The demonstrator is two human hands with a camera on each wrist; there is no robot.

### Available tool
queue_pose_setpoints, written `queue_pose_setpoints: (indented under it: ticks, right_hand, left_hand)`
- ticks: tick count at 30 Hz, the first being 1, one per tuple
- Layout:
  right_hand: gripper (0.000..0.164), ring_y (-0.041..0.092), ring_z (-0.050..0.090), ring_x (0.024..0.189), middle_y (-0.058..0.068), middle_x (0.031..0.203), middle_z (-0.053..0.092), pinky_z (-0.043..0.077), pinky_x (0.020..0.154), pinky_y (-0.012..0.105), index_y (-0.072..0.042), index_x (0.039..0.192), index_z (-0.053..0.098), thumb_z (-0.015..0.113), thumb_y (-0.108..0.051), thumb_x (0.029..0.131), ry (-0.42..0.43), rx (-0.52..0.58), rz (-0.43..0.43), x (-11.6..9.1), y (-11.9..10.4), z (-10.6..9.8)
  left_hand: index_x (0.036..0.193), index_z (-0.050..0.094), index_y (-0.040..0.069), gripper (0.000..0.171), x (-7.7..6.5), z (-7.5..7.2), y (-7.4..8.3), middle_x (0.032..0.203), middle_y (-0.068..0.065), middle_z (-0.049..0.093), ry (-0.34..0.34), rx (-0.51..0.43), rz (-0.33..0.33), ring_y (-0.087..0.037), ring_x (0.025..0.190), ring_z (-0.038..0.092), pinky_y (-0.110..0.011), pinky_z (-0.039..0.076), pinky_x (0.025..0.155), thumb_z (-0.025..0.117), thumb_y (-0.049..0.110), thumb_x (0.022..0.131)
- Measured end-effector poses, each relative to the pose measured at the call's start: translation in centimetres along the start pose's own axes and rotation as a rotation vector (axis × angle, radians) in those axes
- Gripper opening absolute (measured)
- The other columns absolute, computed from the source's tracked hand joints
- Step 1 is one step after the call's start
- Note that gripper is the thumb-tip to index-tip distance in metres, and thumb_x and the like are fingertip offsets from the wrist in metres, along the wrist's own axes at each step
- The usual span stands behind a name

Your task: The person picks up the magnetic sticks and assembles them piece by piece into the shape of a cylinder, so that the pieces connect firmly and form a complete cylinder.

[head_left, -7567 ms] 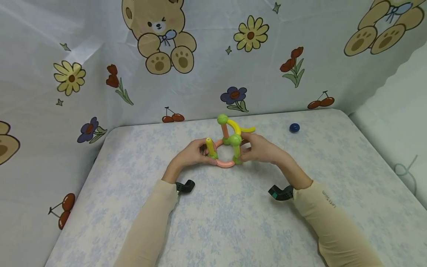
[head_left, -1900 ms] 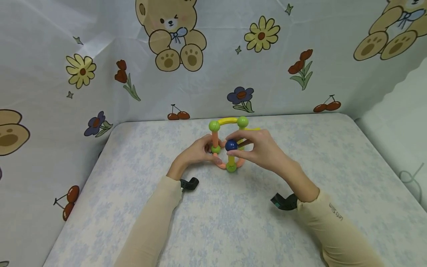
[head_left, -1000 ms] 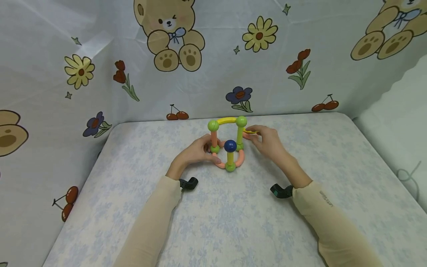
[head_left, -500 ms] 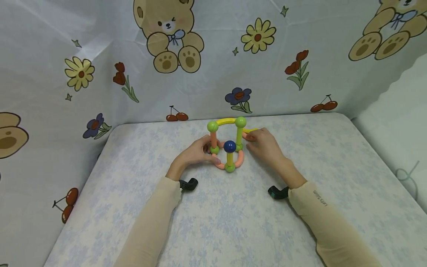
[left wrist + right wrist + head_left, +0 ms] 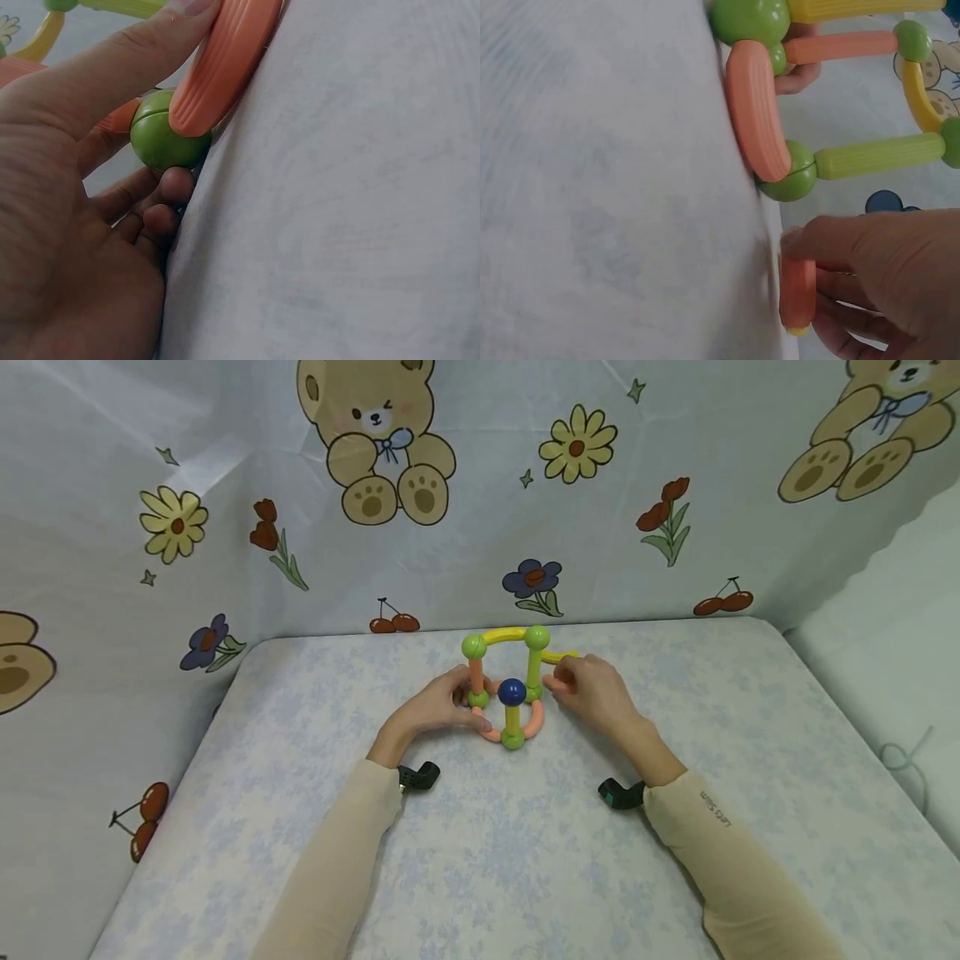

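Observation:
A toy frame of rods and balls stands on the table. Its base is a ring of curved salmon-pink rods point(image 5: 534, 720) joined by green balls point(image 5: 513, 739). A pink upright, a light green upright point(image 5: 534, 670) and a short yellow upright point(image 5: 512, 720) rise from it. A blue ball point(image 5: 512, 692) caps the yellow one; a curved yellow rod point(image 5: 504, 634) bridges two green balls on top. My left hand point(image 5: 438, 703) grips the base's left side, thumb on a curved rod. Right of the frame, my right hand point(image 5: 597, 693) pinches a loose curved pink rod point(image 5: 799, 289), apart from the frame.
Another curved yellow rod point(image 5: 558, 657) lies behind the right hand, near the back edge of the table. A patterned cloth point(image 5: 465, 560) hangs behind the table. A thin cord point(image 5: 909, 764) is off to the right.
The blue ball went from the table's back right onto the yellow upright, carried by the right hand. The frame has been turned. The right hand then took the loose pink rod and drew it nearer.

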State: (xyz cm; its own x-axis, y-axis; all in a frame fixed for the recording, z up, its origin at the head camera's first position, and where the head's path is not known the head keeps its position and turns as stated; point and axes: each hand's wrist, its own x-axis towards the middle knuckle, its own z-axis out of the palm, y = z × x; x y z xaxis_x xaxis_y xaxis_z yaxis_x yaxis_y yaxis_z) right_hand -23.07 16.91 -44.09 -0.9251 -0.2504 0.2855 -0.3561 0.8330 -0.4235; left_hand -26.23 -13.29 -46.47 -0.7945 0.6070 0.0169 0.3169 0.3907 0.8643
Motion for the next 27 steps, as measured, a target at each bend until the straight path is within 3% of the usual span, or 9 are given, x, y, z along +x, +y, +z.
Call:
queue_pose_setpoints:
  ticks: [4,8,11,15,18,22,27]
  right_hand:
    - [0.023,0.025,0.072,0.081,0.012,0.090,0.078,0.057,0.068,0.039,-0.003,0.103,0.074,0.078,-0.024,0.097,0.052,0.135,0.054,0.0,-0.5,-1.0]
    - [0.024,0.026,0.076,0.083,0.014,0.094,0.080,0.055,0.064,0.035,-0.006,0.109,0.073,0.079,-0.025,0.096,0.057,0.297,0.164,0.2,-1.0,-2.8]
    - [0.030,0.021,0.075,0.090,0.014,0.103,0.081,0.053,0.078,0.036,-0.008,0.116,0.072,0.077,-0.030,0.097,-0.008,0.462,0.283,0.2,-1.1,-4.4]
    - [0.042,0.013,0.075,0.097,0.011,0.118,0.076,0.055,0.101,0.037,0.000,0.129,0.065,0.074,-0.029,0.100,-0.106,0.780,0.400,0.2,-1.4,-5.8]
    - [0.042,0.011,0.077,0.096,0.006,0.117,0.073,0.059,0.096,0.031,0.005,0.132,0.060,0.073,-0.021,0.101,-0.156,1.015,0.427,0.4,-1.7,-6.4]
    - [0.031,0.012,0.077,0.099,0.003,0.111,0.075,0.060,0.091,0.027,0.002,0.127,0.062,0.071,-0.015,0.103,-0.235,1.258,0.442,0.6,-1.9,-6.6]
    - [0.019,0.014,0.076,0.107,0.006,0.117,0.076,0.059,0.096,0.030,-0.005,0.120,0.070,0.068,-0.015,0.104,-0.303,1.392,0.448,0.5,-1.9,-6.4]
  left_hand:
    - [0.123,0.064,0.020,0.059,-0.3,-0.1,0.2,0.111,-0.002,0.062,0.006,-0.009,-0.010,-0.025,0.090,0.049,-0.034,0.041,0.078,0.098,0.028,0.076]
    - [0.122,0.064,0.019,0.059,-0.3,-0.1,0.2,0.117,0.000,0.065,0.015,-0.012,-0.008,-0.026,0.091,0.049,-0.035,0.041,0.080,0.098,0.028,0.075]
    - [0.122,0.064,0.020,0.058,-0.3,0.0,0.4,0.115,-0.001,0.063,0.025,0.007,-0.015,-0.024,0.092,0.050,-0.035,0.042,0.080,0.098,0.029,0.075]
    - [0.119,0.063,0.020,0.057,-0.2,0.3,0.6,0.112,-0.002,0.058,0.043,0.040,-0.021,-0.022,0.090,0.051,-0.033,0.043,0.078,0.098,0.035,0.076]
    - [0.117,0.062,0.020,0.057,-0.1,0.3,0.6,0.112,-0.002,0.057,0.057,0.044,-0.014,-0.022,0.090,0.051,-0.033,0.043,0.078,0.098,0.036,0.076]
    - [0.115,0.062,0.020,0.055,-0.1,0.2,0.5,0.109,-0.003,0.056,0.072,0.041,-0.015,-0.022,0.089,0.051,-0.033,0.043,0.077,0.098,0.035,0.075]
    - [0.114,0.062,0.019,0.054,-0.2,0.3,0.4,0.109,-0.004,0.055,0.063,0.033,-0.025,-0.023,0.089,0.050,-0.034,0.042,0.077,0.097,0.036,0.076]
